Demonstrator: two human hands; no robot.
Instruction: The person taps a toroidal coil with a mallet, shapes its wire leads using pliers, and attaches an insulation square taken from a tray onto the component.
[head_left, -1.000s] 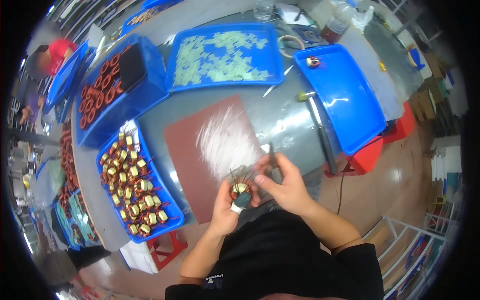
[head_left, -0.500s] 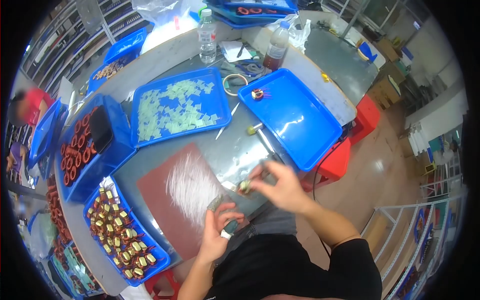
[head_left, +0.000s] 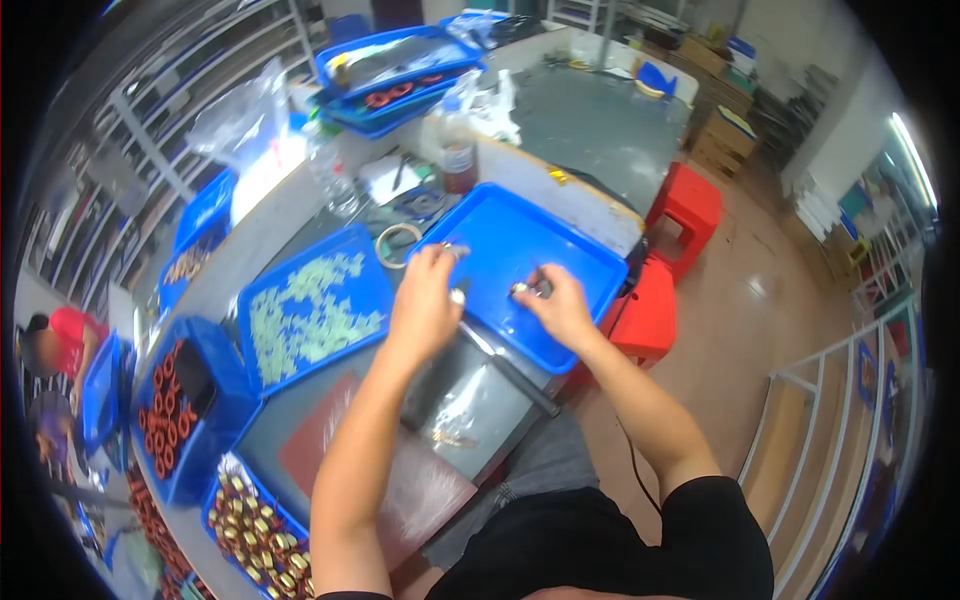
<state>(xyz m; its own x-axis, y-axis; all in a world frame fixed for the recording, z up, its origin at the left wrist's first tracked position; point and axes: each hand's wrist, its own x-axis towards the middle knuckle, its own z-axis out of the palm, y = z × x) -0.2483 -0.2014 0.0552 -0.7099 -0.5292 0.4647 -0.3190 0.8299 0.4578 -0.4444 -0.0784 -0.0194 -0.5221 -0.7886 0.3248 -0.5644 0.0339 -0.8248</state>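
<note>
My left hand is over the left edge of the right-hand blue tray. Its fingers are closed on a small wound coil at the tray's far left corner, partly hidden by the fingertips. Something dark and a pale piece show at the palm side. Low over the middle of the same tray, my right hand pinches another wound coil. A dark object, too blurred to name, shows between its fingers.
A tray of pale green pieces, a bin of red rings and a tray of wound coils are at left. A hammer-like tool lies beside the right-hand tray. Bottles and a tape roll stand beyond; a person is far left.
Both hands have moved forward and over the right-hand blue tray. My right hand has carried its coil there; my left hand has left the brown sheet and closed at the coil in the tray.
</note>
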